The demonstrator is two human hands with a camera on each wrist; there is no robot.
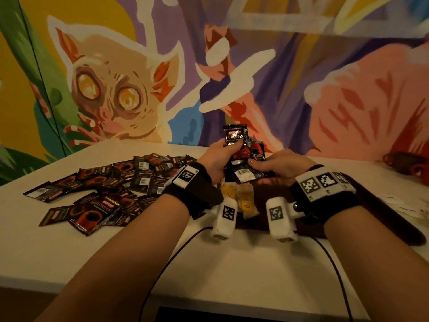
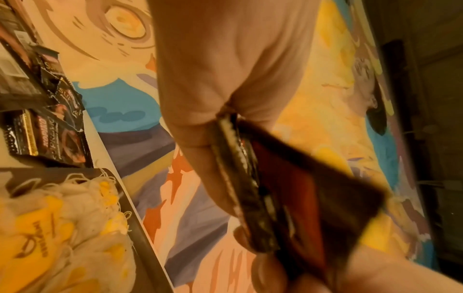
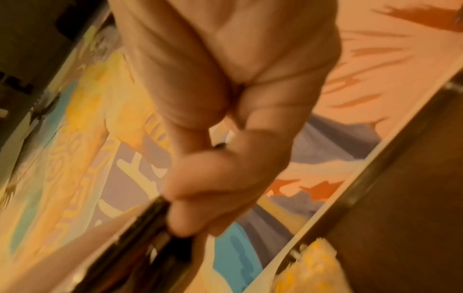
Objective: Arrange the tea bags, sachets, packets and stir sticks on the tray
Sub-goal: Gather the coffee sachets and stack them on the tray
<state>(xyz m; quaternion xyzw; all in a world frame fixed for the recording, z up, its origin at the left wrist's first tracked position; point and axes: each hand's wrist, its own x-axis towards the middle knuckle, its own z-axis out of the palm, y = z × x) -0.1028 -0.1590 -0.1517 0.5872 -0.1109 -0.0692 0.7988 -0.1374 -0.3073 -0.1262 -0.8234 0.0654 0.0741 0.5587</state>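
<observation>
Both hands hold a small stack of black-and-red coffee sachets [image 1: 241, 156] above the dark brown tray [image 1: 376, 205]. My left hand [image 1: 220, 156] grips the stack from the left, thumb across the front sachet; its edge shows between thumb and fingers in the left wrist view [image 2: 240, 178]. My right hand [image 1: 278, 166] pinches the stack's lower right side, and the sachets' edge [image 3: 150, 224] shows under its curled fingers. Yellow-tagged tea bags [image 1: 241, 196] lie on the tray below the hands, also seen as tea bags [image 2: 57, 228] beside the tray's rim [image 2: 140, 224].
A loose heap of several more coffee sachets [image 1: 104, 189] covers the white table [image 1: 232, 263] to the left of the tray. White paper items [image 1: 408, 205] lie at the far right. A painted mural wall [image 1: 139, 77] stands right behind the table. Cables [image 1: 176, 252] trail off the front edge.
</observation>
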